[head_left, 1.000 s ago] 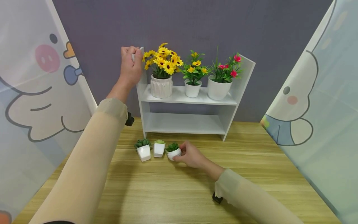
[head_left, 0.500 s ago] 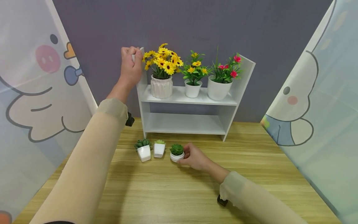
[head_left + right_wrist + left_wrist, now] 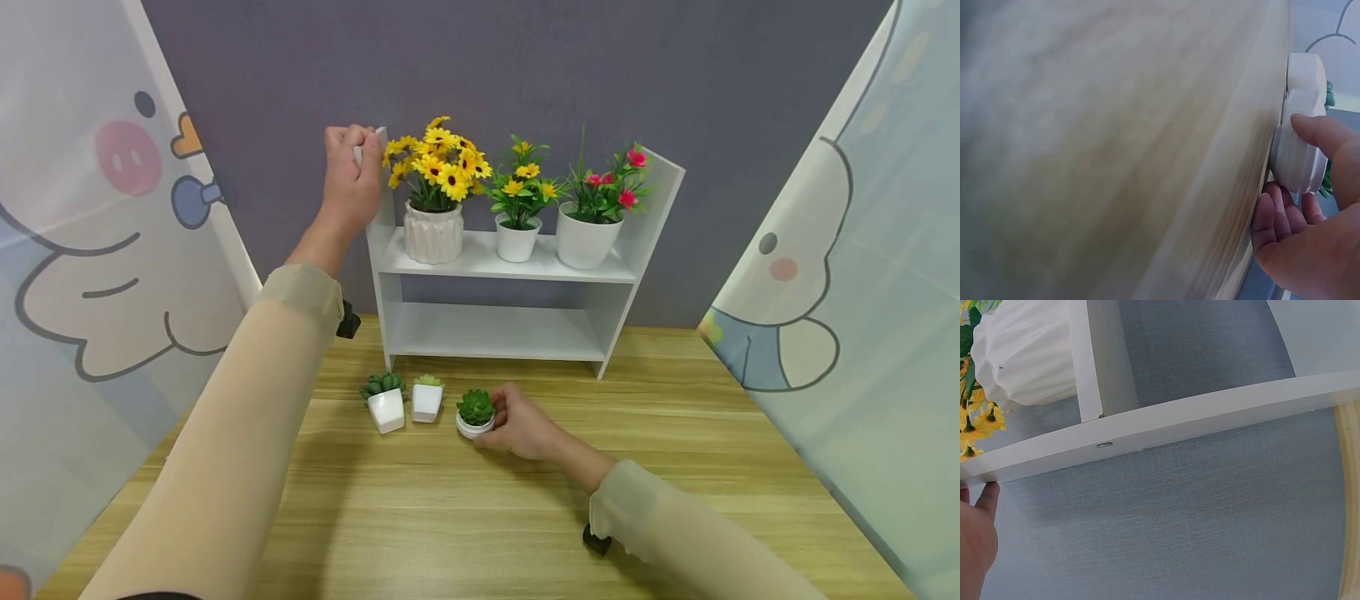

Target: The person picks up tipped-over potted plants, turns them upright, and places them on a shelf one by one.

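In the head view my left hand (image 3: 352, 179) grips the top of the left side panel of a white two-tier shelf (image 3: 502, 265). The left wrist view shows part of that hand (image 3: 975, 540) at the panel's edge. Down on the table, my right hand (image 3: 521, 423) holds a small succulent in a round white ribbed pot (image 3: 475, 430) from its right side. Seen from the right wrist, the thumb lies on the pot (image 3: 1297, 159) and the fingers curl at its other side. Two more succulents in white angular pots, one dark green (image 3: 386, 411) and one pale green (image 3: 427, 402), are to its left.
On the upper shelf board stand a yellow daisy-like plant (image 3: 433, 233), a smaller yellow-flowered plant (image 3: 517, 243) and a pink-flowered plant (image 3: 588, 242), all in white pots. A grey wall (image 3: 510, 67) rises behind; printed cartoon sheets flank the wooden table (image 3: 450, 517).
My right hand has moved the round-potted succulent a little right, away from the pale green one. That pot was tilted and now sits more upright. The left hand has stayed on the panel.
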Demonstrator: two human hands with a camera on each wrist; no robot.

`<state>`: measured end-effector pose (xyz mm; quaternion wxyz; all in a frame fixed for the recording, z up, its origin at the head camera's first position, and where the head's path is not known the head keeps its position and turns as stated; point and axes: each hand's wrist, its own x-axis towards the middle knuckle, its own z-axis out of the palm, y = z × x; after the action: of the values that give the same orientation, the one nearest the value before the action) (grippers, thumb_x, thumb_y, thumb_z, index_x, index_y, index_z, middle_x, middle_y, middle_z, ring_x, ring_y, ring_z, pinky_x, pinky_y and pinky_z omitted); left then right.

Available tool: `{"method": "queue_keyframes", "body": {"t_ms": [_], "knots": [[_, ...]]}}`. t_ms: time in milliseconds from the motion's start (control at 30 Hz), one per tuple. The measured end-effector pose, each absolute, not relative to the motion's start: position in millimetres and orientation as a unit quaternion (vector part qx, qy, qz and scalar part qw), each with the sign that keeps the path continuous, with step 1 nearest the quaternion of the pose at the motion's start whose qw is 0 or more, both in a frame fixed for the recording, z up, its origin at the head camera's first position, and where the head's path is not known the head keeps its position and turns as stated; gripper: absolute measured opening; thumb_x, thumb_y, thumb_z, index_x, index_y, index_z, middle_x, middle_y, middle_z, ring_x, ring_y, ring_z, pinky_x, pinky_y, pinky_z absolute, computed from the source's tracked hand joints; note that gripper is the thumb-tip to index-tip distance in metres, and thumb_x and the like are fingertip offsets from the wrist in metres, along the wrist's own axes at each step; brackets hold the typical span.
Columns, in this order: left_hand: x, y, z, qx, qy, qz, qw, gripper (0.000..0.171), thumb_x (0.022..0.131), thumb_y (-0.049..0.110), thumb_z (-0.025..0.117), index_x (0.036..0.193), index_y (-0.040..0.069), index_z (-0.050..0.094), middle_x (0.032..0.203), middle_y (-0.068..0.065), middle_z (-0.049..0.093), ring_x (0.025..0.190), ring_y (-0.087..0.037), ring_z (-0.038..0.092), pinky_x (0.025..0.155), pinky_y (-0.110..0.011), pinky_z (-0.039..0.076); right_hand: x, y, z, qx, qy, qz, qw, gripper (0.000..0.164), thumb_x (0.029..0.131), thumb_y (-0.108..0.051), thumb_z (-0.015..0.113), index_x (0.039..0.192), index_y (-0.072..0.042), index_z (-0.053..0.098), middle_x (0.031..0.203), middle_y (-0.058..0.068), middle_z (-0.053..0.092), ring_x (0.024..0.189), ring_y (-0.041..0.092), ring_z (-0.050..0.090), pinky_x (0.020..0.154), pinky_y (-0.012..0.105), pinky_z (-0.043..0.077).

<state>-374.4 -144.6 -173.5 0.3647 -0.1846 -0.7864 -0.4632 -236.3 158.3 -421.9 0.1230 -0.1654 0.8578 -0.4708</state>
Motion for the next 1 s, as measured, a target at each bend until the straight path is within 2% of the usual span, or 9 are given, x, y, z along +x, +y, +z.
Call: {"method": "queue_keyframes", "body": {"t_ms": [300,400,533,700,833,933,1000], "knots": [[-375,-145,-175,-0.185,-0.784,-0.468,0.363,0.026,0.119,0.038,0.038,0.098,0.023,0.040,0.116,0.011,0.024,0.148,-0.023,0.044,0.102,-0.026,0.032,-236,159,-422,-0.167,0.858,-0.465,0.142,0.080,0.085,-0.021,0.096,0.145,0.002,0.048,0.125,0.015,0.063,0.106,0.022,0.061,0.082,0.030,0.056],[-375,-145,-175,-0.187,-0.783,-0.470,0.362,0.026,0.119,0.038,0.038,0.098,0.023,0.041,0.116,0.011,0.024,0.145,-0.024,0.044,0.100,-0.027,0.032,-237,161,-422,-0.170,0.856,-0.466,0.143,0.073,0.088,-0.022,0.094,0.144,0.000,0.053,0.127,0.014,0.065,0.107,0.021,0.062,0.084,0.031,0.055],[-375,-146,-175,-0.186,-0.784,-0.468,0.363,0.026,0.119,0.039,0.038,0.098,0.023,0.041,0.117,0.011,0.025,0.149,-0.023,0.043,0.103,-0.026,0.033,-238,165,-422,-0.170,0.860,-0.464,0.128,0.059,0.090,-0.024,0.092,0.135,-0.003,0.061,0.125,0.013,0.068,0.105,0.020,0.065,0.083,0.030,0.056],[-375,-146,-174,-0.187,-0.784,-0.466,0.365,0.026,0.118,0.039,0.038,0.098,0.023,0.041,0.117,0.010,0.026,0.146,-0.024,0.044,0.102,-0.027,0.033,-240,174,-419,-0.139,0.851,-0.498,0.097,0.057,0.091,-0.022,0.092,0.137,-0.003,0.064,0.133,0.016,0.070,0.108,0.022,0.072,0.083,0.033,0.061],[-375,-146,-173,-0.187,-0.786,-0.464,0.363,0.026,0.118,0.039,0.038,0.098,0.022,0.041,0.118,0.010,0.025,0.150,-0.023,0.043,0.103,-0.027,0.033,-243,185,-417,-0.117,0.836,-0.532,0.061,0.057,0.092,-0.019,0.091,0.140,-0.005,0.066,0.139,0.021,0.070,0.091,0.024,0.077,0.073,0.035,0.063],[-375,-146,-174,-0.189,-0.785,-0.464,0.363,0.026,0.119,0.038,0.038,0.098,0.022,0.040,0.117,0.010,0.025,0.149,-0.023,0.043,0.102,-0.027,0.032,-246,194,-417,-0.106,0.824,-0.555,0.038,0.061,0.094,-0.018,0.089,0.147,-0.004,0.063,0.145,0.023,0.067,0.075,0.023,0.074,0.065,0.033,0.062],[-375,-146,-174,-0.191,-0.784,-0.466,0.364,0.026,0.119,0.037,0.038,0.098,0.022,0.040,0.117,0.010,0.025,0.147,-0.024,0.044,0.100,-0.028,0.032,-247,200,-416,-0.092,0.822,-0.562,0.018,0.065,0.094,-0.020,0.089,0.151,-0.005,0.061,0.149,0.022,0.065,0.072,0.023,0.073,0.064,0.032,0.061]]}}
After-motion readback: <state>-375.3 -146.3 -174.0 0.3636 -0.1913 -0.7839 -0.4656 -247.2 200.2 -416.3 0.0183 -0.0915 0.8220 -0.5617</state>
